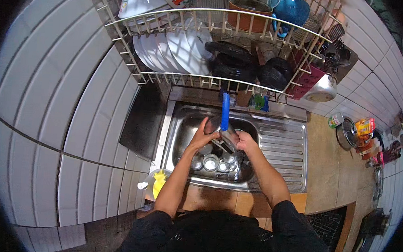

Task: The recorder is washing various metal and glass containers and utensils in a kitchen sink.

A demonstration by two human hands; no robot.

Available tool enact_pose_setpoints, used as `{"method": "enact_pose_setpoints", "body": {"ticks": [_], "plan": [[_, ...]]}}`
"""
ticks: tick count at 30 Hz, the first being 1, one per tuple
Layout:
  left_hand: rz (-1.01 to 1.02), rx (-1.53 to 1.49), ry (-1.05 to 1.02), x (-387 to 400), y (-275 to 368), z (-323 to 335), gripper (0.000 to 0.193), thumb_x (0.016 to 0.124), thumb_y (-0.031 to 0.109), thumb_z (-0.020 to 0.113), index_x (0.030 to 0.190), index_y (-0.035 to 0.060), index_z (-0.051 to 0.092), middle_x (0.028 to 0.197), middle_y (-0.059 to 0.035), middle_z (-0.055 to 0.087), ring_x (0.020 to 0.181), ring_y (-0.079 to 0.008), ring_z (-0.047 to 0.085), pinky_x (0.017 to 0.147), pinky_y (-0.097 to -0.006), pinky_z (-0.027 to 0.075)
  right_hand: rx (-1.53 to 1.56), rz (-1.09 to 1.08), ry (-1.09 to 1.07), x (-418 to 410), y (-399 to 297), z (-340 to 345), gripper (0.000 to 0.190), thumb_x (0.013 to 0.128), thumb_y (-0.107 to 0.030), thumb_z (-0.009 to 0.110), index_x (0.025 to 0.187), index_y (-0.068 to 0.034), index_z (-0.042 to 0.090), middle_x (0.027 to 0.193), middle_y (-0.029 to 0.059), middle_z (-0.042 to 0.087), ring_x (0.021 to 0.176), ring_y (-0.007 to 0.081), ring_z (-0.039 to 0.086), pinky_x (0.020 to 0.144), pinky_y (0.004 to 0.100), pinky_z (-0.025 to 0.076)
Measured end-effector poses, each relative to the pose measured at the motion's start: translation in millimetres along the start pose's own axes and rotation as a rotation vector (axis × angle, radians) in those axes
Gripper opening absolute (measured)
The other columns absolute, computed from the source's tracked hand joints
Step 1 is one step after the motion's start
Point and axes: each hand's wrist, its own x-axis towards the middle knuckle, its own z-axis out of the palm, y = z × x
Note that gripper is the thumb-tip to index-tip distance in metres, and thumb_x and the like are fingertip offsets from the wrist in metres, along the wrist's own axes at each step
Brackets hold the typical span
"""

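My left hand (202, 138) and my right hand (245, 141) grip opposite sides of a see-through, shiny vessel (229, 137). They hold it tilted over the left part of the steel sink basin (184, 132), beneath a blue tap hose (225, 110). The hose covers part of the vessel, so its exact kind cannot be told. Below my hands, several cups or glasses (211, 162) stand in the basin. Metal cutlery (236, 173) lies at the basin's lower right, near my right forearm.
A ribbed steel drainboard (281, 151) adjoins the basin on the right. Overhead, a wire dish rack (211, 80) holds white plates (182, 50) and black dishes (233, 64). A container with a yellow item (159, 184) stands at left. A lidded pot (346, 133) sits on the right counter.
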Motion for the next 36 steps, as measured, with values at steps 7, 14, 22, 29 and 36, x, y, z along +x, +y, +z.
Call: {"method": "enact_pose_setpoints", "body": {"ticks": [7,14,22,29,36], "plan": [[-0.44,-0.166,-0.052,6.7,-4.3,-5.7,0.06,0.07,0.058,0.054,0.104,0.0089,0.052,0.097,-0.0082,0.052,0.073,-0.0175,0.054,0.058,-0.0306,0.049,-0.033,-0.118,-0.189,-31.7,-11.5,26.8,0.017,0.086,-0.015,0.046,0.091,0.001,0.05,0.074,0.0112,0.059,0.06,0.0201,0.058,0.056,0.0302,0.052],[-0.676,-0.831,-0.061,-9.1,-31.4,-5.6,0.079,0.07,0.069,0.04,0.109,0.0007,0.05,0.098,-0.0158,0.056,0.079,-0.0313,0.057,0.057,-0.031,0.053,-0.718,-0.451,-0.176,-54.4,15.4,76.0,0.013,0.084,-0.013,0.048,0.083,-0.003,0.055,0.07,0.0044,0.056,0.058,0.011,0.05,0.053,0.0233,0.043],[-0.805,-1.041,-0.238,-1.4,-56.5,-16.5,0.088,0.073,0.073,0.021,0.119,0.0017,0.044,0.101,-0.0215,0.052,0.083,-0.0326,0.056,0.063,-0.0327,0.054,-1.984,-1.368,-0.099,-112.0,52.1,78.8,0.017,0.073,-0.017,0.059,0.075,0.0,0.058,0.073,0.0221,0.058,0.074,0.0367,0.056,0.067,0.0398,0.043],[-0.467,-1.003,-0.249,-31.7,-37.0,5.0,0.06,0.079,0.058,0.041,0.116,0.0109,0.045,0.12,-0.016,0.045,0.113,-0.0336,0.041,0.093,-0.0553,0.031,-1.616,-1.053,-0.001,-127.5,38.1,99.9,0.015,0.074,-0.015,0.059,0.081,-0.002,0.061,0.069,0.0169,0.059,0.071,0.0303,0.06,0.064,0.0384,0.044],[-0.487,-1.169,-0.169,-37.5,-23.4,-13.5,0.06,0.075,0.056,0.048,0.118,0.0137,0.044,0.118,-0.0148,0.044,0.104,-0.0364,0.043,0.078,-0.0498,0.039,-1.877,-1.3,-0.055,-131.3,33.1,96.2,0.017,0.078,-0.022,0.055,0.082,-0.008,0.062,0.107,0.0216,0.049,0.103,0.0348,0.042,0.085,0.0396,0.035]]}}
